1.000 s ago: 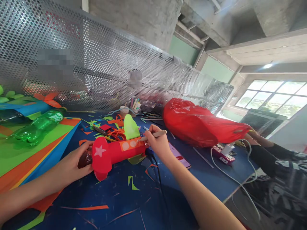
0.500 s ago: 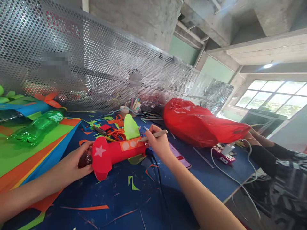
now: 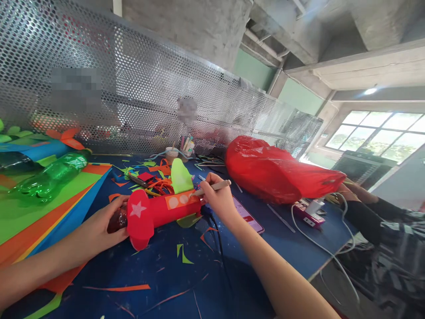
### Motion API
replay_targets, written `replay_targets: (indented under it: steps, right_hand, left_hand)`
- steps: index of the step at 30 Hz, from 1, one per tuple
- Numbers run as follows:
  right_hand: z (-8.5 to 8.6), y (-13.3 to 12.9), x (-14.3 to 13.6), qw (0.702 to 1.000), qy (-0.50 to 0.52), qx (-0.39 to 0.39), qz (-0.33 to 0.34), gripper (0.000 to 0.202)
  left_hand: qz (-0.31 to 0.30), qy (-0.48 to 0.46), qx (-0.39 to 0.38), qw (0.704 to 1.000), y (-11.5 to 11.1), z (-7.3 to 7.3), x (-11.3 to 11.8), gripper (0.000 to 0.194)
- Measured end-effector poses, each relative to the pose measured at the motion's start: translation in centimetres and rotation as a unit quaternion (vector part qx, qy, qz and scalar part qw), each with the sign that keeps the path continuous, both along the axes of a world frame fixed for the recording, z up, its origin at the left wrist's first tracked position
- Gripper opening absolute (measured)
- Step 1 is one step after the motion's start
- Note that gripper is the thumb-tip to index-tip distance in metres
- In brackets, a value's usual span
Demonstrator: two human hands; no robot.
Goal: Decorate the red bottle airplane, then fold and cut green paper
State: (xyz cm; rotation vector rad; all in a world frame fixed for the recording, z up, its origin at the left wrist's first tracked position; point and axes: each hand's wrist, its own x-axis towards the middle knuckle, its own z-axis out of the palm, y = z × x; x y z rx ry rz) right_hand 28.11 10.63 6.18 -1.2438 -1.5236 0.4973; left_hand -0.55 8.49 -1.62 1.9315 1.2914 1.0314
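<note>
Red-wrapped bottle (image 3: 177, 212) lies on its side on blue table (image 3: 252, 266). L hand (image 3: 98, 228) holds bottle's brown end, thumb & fingers curled round it, next to red collar (image 3: 141, 221) w/ pale star. R hand (image 3: 217, 197) has narrow pinch on pale marker (image 3: 222, 185) near bottle's far end, tip at orange strip (image 3: 180, 200) w/ white dots on bottle's side; prob. touching, but tip's too small to be sure. Green fin (image 3: 181, 176) sticks up from bottle behind strip. Phone (image 3: 247, 215) is R of bottle, red bag (image 3: 272, 170) behind & R of it, green bottle (image 3: 55, 177) to its L.
</note>
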Motion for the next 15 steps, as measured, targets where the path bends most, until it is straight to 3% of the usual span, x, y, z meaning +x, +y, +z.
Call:
replay_targets:
  steps: [10,15]
  right_hand:
    - [-0.1,-0.1,-0.2,1.0,0.002,0.006,0.01,0.024]
    - [-0.2,-1.9,-1.4,0.996,0.034,0.073,0.038,0.026]
  left_hand:
    - [-0.031,0.017,-0.022,0.999,0.8,-0.3,-1.0,0.068]
    - [-0.003,0.028,-0.056,0.998,0.2,1.1,-0.5,0.07]
